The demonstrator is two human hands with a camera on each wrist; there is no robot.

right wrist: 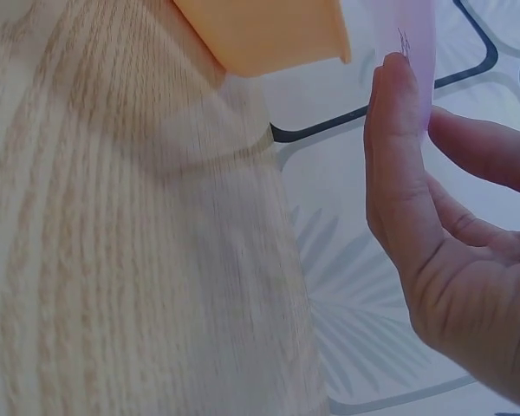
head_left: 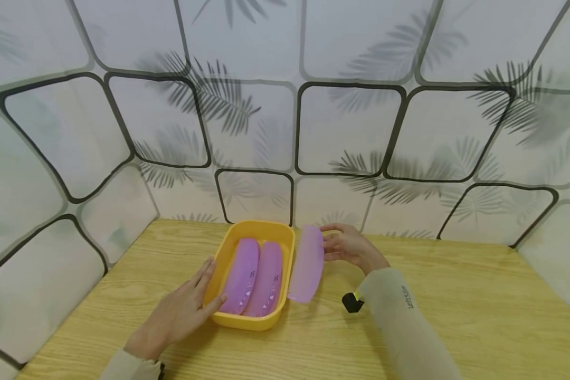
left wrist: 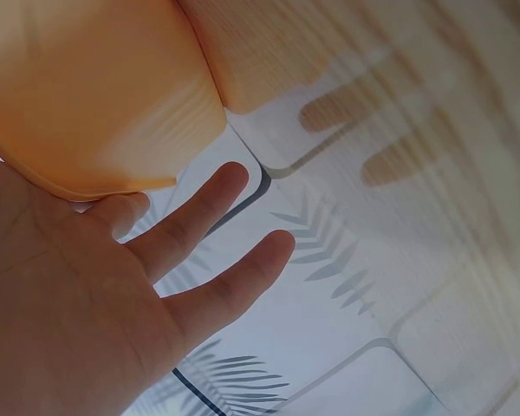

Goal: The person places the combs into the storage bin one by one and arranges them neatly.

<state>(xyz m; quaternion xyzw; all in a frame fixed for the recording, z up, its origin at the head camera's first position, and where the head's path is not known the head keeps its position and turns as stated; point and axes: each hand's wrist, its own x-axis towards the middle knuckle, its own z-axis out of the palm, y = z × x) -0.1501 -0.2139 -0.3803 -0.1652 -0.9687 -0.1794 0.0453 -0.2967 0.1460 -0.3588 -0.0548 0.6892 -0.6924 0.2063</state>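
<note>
My right hand [head_left: 349,247] pinches a translucent purple comb [head_left: 307,264] by its curved edge, thumb on one face and fingers on the other. The comb stands on end just right of a yellow plastic tray [head_left: 288,274]. In the right wrist view only the lower part of the held comb [right wrist: 416,35] shows. Two more purple combs, a left one [head_left: 242,274] and a right one [head_left: 268,279], lie side by side in the tray, printed with small white hearts. My left hand [head_left: 182,311] rests against the tray's left side, fingers straight and spread, thumb over the rim.
The tray sits on a light wooden table [head_left: 408,316], close to its back edge. Behind and at the left stands a pale wall covering [head_left: 256,126] with leaf prints and dark outlines. A small black piece [head_left: 352,302] is at the right sleeve.
</note>
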